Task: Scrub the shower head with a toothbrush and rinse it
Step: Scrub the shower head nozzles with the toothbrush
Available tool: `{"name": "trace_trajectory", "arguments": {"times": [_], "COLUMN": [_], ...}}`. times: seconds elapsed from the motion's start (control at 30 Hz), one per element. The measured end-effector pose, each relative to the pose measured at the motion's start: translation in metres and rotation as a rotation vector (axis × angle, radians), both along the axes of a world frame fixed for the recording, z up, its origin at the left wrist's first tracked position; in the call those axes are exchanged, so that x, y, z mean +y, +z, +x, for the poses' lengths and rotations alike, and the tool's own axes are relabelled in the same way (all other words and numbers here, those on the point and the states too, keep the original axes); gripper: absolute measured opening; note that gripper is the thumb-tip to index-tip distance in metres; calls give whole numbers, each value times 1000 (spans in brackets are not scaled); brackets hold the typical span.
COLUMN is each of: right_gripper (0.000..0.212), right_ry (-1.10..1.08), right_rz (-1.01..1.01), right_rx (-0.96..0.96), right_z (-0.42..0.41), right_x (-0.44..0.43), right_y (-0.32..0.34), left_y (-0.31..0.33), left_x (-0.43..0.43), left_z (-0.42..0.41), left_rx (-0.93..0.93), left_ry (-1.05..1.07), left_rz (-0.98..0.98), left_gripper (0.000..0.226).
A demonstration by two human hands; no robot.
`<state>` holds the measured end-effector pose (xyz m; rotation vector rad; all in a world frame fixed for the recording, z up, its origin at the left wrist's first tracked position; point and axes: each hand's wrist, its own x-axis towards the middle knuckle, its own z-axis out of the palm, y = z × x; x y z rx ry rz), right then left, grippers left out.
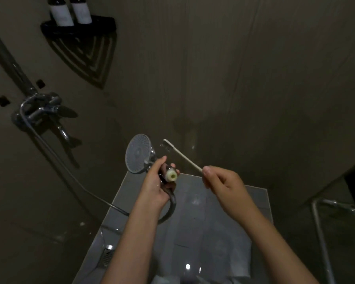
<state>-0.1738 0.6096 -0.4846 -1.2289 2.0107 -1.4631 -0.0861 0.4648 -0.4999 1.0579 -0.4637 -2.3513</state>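
My left hand (pixel 155 186) grips the handle of a chrome shower head (pixel 138 153), whose round spray face points toward me and to the left. A pale cream knob (pixel 171 176) shows at the handle's end, between my fingers. My right hand (pixel 221 182) pinches the lower end of a white toothbrush (pixel 181 155). Its bristled head (pixel 166 145) hangs in the air just right of the shower head, a small gap away from it. The metal hose (pixel 70 173) runs from the handle down and left to the wall tap.
A chrome mixer tap (pixel 39 110) is fixed to the left wall. Above it a black corner shelf (pixel 78 27) carries two dark bottles. The wet tiled floor (pixel 217 218) lies below, with a drain grate (pixel 107 256) at lower left. A metal frame (pixel 320 222) stands at the right.
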Motion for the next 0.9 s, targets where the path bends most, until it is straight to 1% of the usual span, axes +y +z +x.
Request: {"name": "trace_trajectory", "arguments": {"times": [0.13,0.3,0.37,0.47,0.6,0.67,0.77,0.83,0.9], "right_gripper": [41,40,38,35,32,32,32,31,30], "right_ry": [30,93,115,150,182,199,212,220,220], "right_rz": [-5,-105,-114,-121,-123,-122,-114,-104,-81], "right_rx": [-38,-301,-362,-384,-395,-398,-413,-437,-435], "right_z": [7,18,21,24,31,35,41,45,49], "right_x": [-17,-40,-50,-63,-81,-88,-99,-106,-111], "right_y": [3,11,14,19,21,21,21,20,19], "left_y": [1,-3,-5,-6,-11,-14,-17,-18,-21], "left_x": [-11,-21,-24,-30,-43,-49,-57,-62,-65], "left_z": [9,19,23,26,34,38,43,46,48], "left_rx": [-50,-87,-114,-122,-136,-146,-199,-240,-267], "left_ry": [-32,-57,-76,-97,-103,-105,-111,-104,-99], "left_rz": [-56,-142,-182,-210,-286,-329,-391,-429,-462], "left_gripper": [27,20,21,22,10,20,16,23,23]}}
